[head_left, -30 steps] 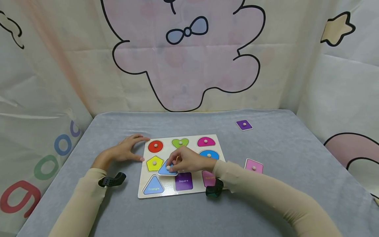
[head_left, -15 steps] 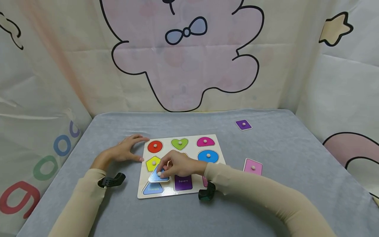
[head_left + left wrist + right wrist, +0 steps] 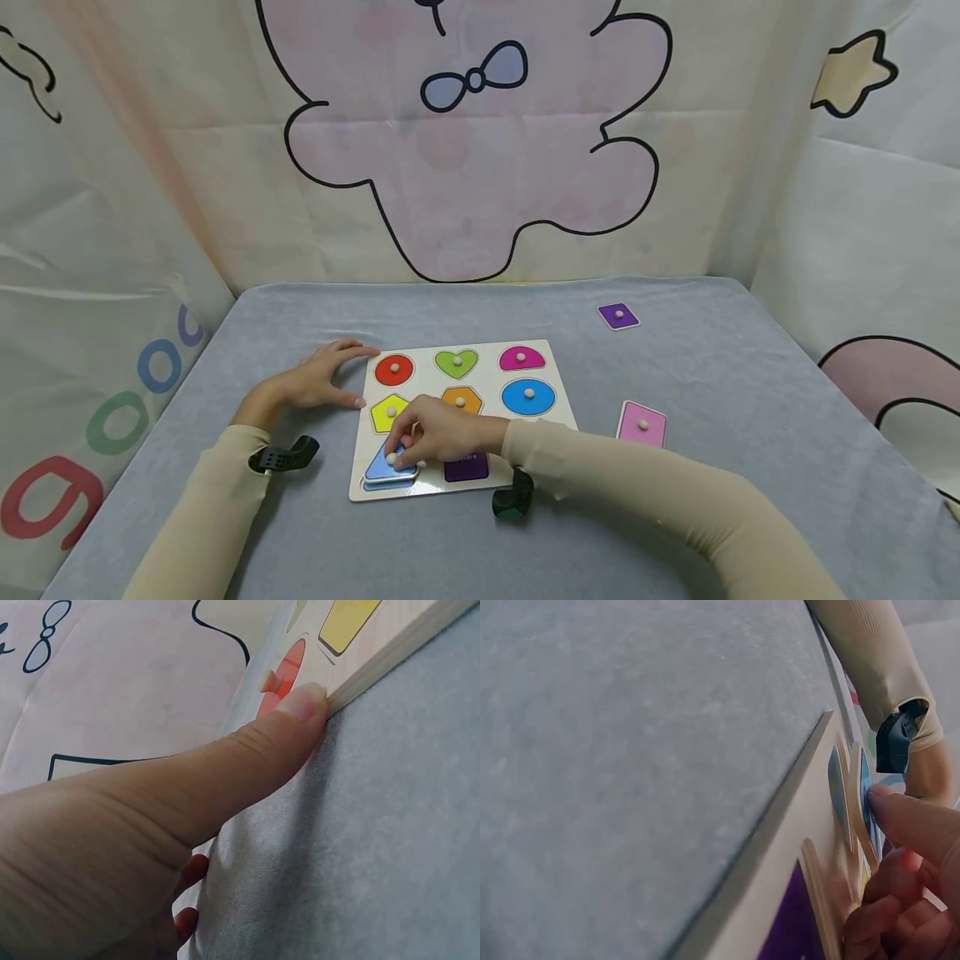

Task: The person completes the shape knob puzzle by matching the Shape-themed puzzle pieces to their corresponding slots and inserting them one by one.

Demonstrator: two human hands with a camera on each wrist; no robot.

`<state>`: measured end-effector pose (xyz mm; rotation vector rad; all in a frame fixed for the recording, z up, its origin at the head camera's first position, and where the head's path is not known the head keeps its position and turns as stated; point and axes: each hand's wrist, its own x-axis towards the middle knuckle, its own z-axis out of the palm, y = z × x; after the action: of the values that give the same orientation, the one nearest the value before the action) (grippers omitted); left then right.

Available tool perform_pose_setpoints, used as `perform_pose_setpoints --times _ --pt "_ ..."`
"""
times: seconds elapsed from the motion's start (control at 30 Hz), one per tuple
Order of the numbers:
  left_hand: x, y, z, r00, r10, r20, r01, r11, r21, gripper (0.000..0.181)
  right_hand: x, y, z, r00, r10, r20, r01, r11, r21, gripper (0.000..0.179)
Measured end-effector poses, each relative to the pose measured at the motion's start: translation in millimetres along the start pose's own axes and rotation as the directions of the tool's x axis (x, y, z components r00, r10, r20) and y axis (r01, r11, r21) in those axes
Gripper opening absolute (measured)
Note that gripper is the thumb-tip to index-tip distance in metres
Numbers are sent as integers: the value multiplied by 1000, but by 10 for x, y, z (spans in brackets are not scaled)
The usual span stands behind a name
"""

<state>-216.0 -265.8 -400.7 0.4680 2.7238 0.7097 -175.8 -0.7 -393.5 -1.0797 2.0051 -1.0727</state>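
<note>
My right hand (image 3: 442, 429) pinches the knob of a blue triangle puzzle piece (image 3: 380, 463) close over the blue triangle recess at the board's front left. In the right wrist view, a gap shows between the triangle piece (image 3: 865, 802) and the puzzle board (image 3: 780, 847). The left hand (image 3: 321, 377) is spread at the left edge of the wooden puzzle board (image 3: 429, 483), with thumb and fingertip at that edge. Its thumb (image 3: 247, 761) touches the board's side in the left wrist view. The purple square recess (image 3: 467, 468) is partly hidden behind the right hand.
Seated in the board are a red circle (image 3: 393, 370), green heart (image 3: 456, 362), magenta semicircle (image 3: 522, 358), yellow pentagon (image 3: 386, 414), orange hexagon (image 3: 462, 399) and blue oval (image 3: 528, 397). A pink rectangle piece (image 3: 642, 423) and a purple diamond-shaped piece (image 3: 618, 316) lie right on the grey cloth.
The right hand has carried the triangle piece left and toward the front, from near the pentagon to over the triangle recess. My left hand stays at the board's edge.
</note>
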Motion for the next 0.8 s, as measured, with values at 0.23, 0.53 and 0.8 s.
perform_pose_setpoints --times 0.23,0.53,0.8 --pt "-16 -10 -21 1000 13 -4 -13 1000 1 86 41 6 38 1000 -8 5 8 1000 -10 12" --pt "-18 -10 11 1000 -1 4 1 1000 0 85 52 14 91 999 38 0 -37 999 -23 10" --pt "-7 -11 3 1000 -1 -1 1 1000 -6 85 42 -4 59 999 31 34 -30 999 -20 10"
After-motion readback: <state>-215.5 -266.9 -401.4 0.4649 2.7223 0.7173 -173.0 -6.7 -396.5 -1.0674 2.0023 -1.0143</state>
